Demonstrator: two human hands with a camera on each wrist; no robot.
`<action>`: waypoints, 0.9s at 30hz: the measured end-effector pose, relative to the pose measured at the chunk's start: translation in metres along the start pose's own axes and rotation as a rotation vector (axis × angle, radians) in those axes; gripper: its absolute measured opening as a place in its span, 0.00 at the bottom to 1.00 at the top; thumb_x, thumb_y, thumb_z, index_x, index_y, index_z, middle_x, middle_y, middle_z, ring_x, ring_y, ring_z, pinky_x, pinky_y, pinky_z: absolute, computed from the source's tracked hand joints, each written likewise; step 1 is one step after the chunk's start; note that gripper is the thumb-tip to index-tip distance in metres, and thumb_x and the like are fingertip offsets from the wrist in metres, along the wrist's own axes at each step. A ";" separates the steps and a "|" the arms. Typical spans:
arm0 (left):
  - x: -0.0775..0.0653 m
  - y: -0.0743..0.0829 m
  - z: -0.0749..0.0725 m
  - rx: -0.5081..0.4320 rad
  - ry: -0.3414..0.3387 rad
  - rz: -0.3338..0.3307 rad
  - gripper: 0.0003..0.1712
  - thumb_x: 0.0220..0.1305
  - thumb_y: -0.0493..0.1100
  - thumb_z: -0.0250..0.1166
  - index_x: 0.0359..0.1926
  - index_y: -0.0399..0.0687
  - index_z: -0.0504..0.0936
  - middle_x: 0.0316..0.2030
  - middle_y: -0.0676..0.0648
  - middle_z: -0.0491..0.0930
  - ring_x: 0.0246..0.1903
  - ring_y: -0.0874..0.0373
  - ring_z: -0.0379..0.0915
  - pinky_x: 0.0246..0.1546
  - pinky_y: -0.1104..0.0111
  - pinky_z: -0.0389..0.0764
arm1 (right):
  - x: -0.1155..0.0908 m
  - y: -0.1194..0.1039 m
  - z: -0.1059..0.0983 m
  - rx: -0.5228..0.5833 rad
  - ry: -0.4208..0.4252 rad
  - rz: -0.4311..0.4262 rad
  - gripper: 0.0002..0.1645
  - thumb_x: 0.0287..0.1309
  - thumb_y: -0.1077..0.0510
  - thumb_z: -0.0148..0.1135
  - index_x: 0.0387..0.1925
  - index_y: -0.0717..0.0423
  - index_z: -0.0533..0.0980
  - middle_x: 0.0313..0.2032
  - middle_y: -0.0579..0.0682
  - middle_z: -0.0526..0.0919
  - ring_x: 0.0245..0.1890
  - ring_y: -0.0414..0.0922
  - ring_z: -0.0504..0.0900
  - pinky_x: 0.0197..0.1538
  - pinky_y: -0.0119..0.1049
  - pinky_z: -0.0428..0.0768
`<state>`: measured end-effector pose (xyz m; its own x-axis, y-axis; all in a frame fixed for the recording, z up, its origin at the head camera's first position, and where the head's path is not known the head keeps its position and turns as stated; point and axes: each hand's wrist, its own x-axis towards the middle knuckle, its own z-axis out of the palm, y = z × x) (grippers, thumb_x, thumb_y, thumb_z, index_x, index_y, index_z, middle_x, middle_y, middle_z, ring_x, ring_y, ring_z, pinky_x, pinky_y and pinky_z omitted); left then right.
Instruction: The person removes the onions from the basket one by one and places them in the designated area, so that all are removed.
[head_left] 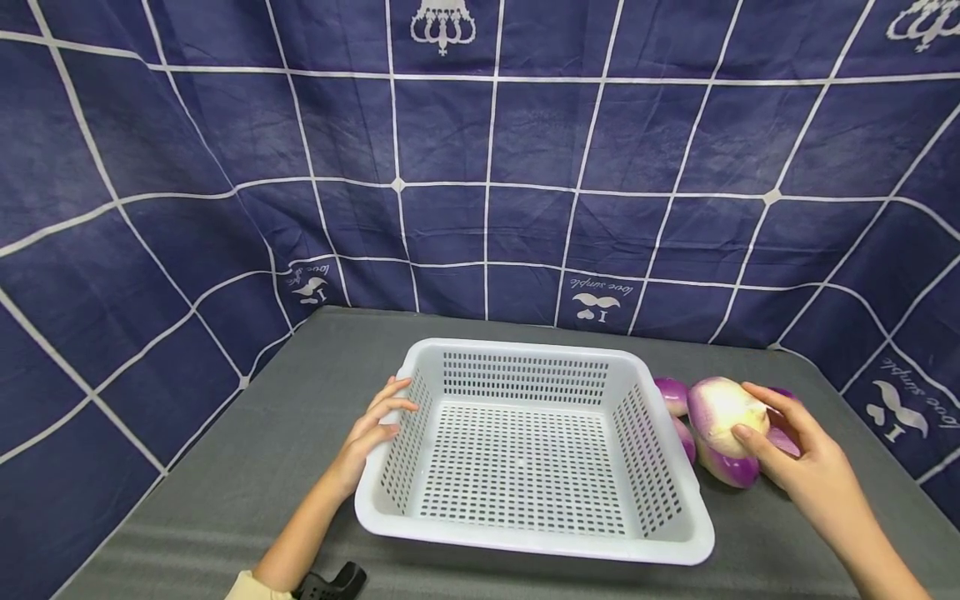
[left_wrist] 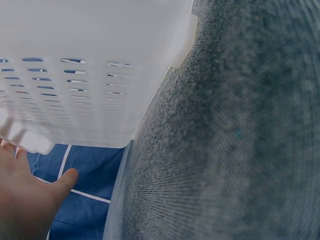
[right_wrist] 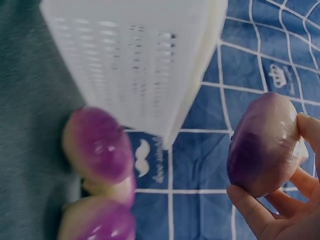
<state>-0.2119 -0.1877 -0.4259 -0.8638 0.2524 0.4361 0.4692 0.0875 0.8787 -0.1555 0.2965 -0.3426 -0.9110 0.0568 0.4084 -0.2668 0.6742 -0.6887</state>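
My right hand [head_left: 813, 454] holds a purple-and-white turnip [head_left: 723, 417] between fingers and thumb, raised above other turnips [head_left: 738, 471] on the grey surface. In the right wrist view the held turnip [right_wrist: 262, 145] is apart from the ones below, and fingertips press its side. A white perforated plastic basket [head_left: 525, 542] stands in the middle, its inside bare. Over its left rim hook the fingers of my left hand [head_left: 363, 442]. The left wrist view shows the left thumb [left_wrist: 65, 182] outside the basket wall [left_wrist: 100, 30], apart from it.
Several purple-and-white turnips [right_wrist: 100, 145] lie close together against the basket's right side, partly hidden by the right hand and the held turnip. A dark blue cloth [head_left: 540, 225] with white lines hangs behind and at both sides of the grey tabletop [head_left: 247, 467].
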 end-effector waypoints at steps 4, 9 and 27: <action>0.000 0.000 0.000 0.004 0.001 -0.003 0.18 0.55 0.34 0.46 0.46 0.34 0.73 0.67 0.42 0.52 0.70 0.56 0.25 0.60 0.38 0.27 | -0.007 0.014 0.000 -0.007 -0.012 0.007 0.32 0.56 0.57 0.58 0.63 0.43 0.63 0.49 0.18 0.64 0.47 0.12 0.60 0.42 0.07 0.57; 0.000 0.001 0.000 0.006 0.000 -0.005 0.18 0.55 0.35 0.46 0.46 0.34 0.73 0.67 0.42 0.52 0.70 0.64 0.27 0.60 0.38 0.27 | -0.017 0.030 0.001 -0.022 -0.027 0.035 0.32 0.55 0.57 0.59 0.62 0.44 0.64 0.48 0.16 0.63 0.45 0.11 0.60 0.39 0.08 0.59; -0.002 0.000 0.000 -0.009 -0.003 -0.010 0.19 0.54 0.34 0.46 0.46 0.32 0.72 0.66 0.48 0.54 0.69 0.66 0.28 0.60 0.38 0.26 | -0.046 0.073 0.016 -0.197 -0.157 0.035 0.30 0.49 0.53 0.65 0.55 0.51 0.69 0.45 0.09 0.59 0.41 0.08 0.56 0.33 0.19 0.63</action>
<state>-0.2102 -0.1877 -0.4264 -0.8680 0.2541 0.4266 0.4588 0.0819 0.8848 -0.1384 0.3309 -0.4213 -0.9604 -0.0222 0.2777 -0.1819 0.8050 -0.5648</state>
